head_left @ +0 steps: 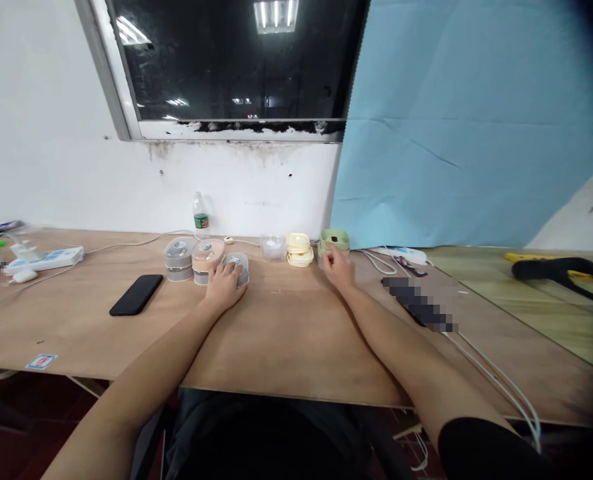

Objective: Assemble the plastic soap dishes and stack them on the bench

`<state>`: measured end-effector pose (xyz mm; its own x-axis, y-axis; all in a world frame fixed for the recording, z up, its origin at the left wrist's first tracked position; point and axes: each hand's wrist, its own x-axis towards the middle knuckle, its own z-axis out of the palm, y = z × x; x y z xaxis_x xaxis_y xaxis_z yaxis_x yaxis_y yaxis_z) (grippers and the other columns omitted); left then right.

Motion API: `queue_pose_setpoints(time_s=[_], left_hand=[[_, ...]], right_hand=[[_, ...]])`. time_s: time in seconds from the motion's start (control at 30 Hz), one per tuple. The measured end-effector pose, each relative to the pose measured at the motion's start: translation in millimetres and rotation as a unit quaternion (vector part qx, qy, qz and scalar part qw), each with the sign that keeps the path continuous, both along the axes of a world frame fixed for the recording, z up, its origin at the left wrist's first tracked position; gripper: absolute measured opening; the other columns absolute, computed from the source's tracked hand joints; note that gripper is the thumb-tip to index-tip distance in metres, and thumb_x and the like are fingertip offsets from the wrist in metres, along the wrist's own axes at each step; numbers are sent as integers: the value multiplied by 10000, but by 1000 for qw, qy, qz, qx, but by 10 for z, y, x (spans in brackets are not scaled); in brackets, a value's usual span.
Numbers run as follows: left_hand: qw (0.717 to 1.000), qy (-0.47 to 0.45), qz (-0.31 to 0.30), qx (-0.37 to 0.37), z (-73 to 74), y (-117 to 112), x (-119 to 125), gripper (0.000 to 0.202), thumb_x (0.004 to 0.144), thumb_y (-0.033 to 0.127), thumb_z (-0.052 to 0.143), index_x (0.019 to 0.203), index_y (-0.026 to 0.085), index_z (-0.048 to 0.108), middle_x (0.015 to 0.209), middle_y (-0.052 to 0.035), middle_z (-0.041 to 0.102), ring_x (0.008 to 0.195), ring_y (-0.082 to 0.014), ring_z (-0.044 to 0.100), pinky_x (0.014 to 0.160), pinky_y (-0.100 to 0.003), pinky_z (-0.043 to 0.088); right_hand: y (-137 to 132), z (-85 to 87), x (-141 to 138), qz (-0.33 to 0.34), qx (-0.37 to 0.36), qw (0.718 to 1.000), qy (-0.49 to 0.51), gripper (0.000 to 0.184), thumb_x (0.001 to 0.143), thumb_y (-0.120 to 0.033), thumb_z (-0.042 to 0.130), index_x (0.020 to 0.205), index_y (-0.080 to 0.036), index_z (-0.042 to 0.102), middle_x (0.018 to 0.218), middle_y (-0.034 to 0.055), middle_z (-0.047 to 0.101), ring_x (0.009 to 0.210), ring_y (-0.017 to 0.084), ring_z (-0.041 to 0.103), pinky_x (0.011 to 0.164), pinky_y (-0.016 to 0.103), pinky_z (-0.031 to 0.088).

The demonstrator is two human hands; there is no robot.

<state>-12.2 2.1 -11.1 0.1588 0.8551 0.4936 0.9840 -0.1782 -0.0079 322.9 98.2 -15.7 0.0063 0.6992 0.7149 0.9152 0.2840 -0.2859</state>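
My left hand [224,288] lies with its fingers spread against a small clear container with a grey lid [243,265], at the right end of a row of lidded containers. Beside it stand a pink-lidded container [208,251] and a grey-lidded container [177,252], each on another one. My right hand [340,269] is at the front of the stacked green lids [337,236], its fingers bent and thumb near the index finger. The fingertips meet the green edge; the exact grip is small and partly hidden. Between the hands are stacked cream lids [299,248] and a clear tub [273,247].
A black phone [136,295] lies left on the wooden table [276,347]. A plastic bottle [200,215] stands by the wall. Power strips [51,259] and white cables lie at both sides. A dark, blurred-out device [419,303] is near my right forearm.
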Motion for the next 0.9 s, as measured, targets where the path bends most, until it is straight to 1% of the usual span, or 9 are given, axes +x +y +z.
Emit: queue_pose_setpoints(time_s=[0.07, 0.13, 0.27, 0.4, 0.53, 0.67, 0.77, 0.83, 0.9], left_hand=[[1000, -3, -1, -1, 2, -2, 5, 528, 809, 479, 550, 1283, 246, 519, 1326, -102, 523, 1195, -322, 442, 995, -486, 295], [1000, -7, -1, -4, 4, -6, 7, 534, 807, 478, 554, 1286, 245, 514, 1328, -104, 519, 1199, -325, 439, 997, -489, 292], [1000, -9, -7, -8, 3, -16, 1, 546, 806, 475, 558, 1293, 236, 503, 1331, -109, 513, 1197, -330, 439, 993, -495, 293], [1000, -1, -17, 0, -13, -9, -11, 547, 803, 483, 559, 1282, 225, 508, 1331, -116, 511, 1202, -331, 431, 979, -495, 307], [1000, -3, -13, -1, -31, 8, -16, 559, 802, 492, 554, 1290, 224, 500, 1335, -121, 508, 1198, -336, 431, 977, -503, 308], [1000, -7, -10, -6, -52, 14, -6, 582, 800, 493, 553, 1308, 218, 481, 1346, -126, 498, 1207, -334, 423, 989, -499, 299], [1000, -15, -3, 10, -60, -3, 26, 663, 795, 489, 558, 1355, 163, 421, 1382, -161, 453, 1251, -339, 380, 1006, -492, 288], [999, -18, -8, 33, -54, -33, 66, 713, 798, 476, 557, 1391, 131, 363, 1423, -178, 398, 1297, -344, 324, 1025, -492, 267], [998, -17, -31, 52, -34, -80, 121, 742, 806, 467, 552, 1418, 124, 313, 1464, -176, 339, 1328, -345, 278, 1043, -490, 247]], right_hand=[[-9, 19, -193, 49, -46, 997, -40, 443, 913, -354, 387, 1303, -185, 512, 891, 80, 705, 800, 221, 635, 713, 287, 430], [28, 63, -401, 59, -93, 992, -66, 454, 914, -368, 394, 1339, -228, 468, 931, 72, 705, 821, 230, 639, 719, 300, 439], [228, 202, -693, -26, -175, 981, -73, 457, 929, -357, 370, 1364, -227, 426, 1057, 126, 675, 906, 254, 637, 747, 332, 450], [414, 304, -752, -56, -215, 970, -94, 370, 903, -271, 414, 1241, -173, 527, 1039, 165, 668, 940, 260, 631, 756, 336, 447], [421, 319, -717, -48, -194, 976, -82, 265, 880, -273, 462, 1096, -178, 584, 982, 145, 677, 913, 251, 627, 729, 311, 430], [218, 285, -691, -12, -123, 992, -10, 247, 891, -356, 463, 1039, -189, 569, 835, 91, 677, 806, 228, 618, 676, 290, 398], [-98, 244, -667, 76, -68, 993, 55, 257, 896, -416, 450, 999, -200, 545, 718, 27, 636, 695, 191, 584, 617, 266, 368], [-370, 206, -643, 137, -59, 985, 90, 276, 886, -460, 454, 950, -202, 529, 667, 0, 594, 618, 167, 541, 579, 257, 351], [-638, 159, -618, 212, -60, 969, 114, 272, 891, -467, 440, 896, -204, 509, 683, -1, 571, 620, 152, 525, 578, 253, 361]])
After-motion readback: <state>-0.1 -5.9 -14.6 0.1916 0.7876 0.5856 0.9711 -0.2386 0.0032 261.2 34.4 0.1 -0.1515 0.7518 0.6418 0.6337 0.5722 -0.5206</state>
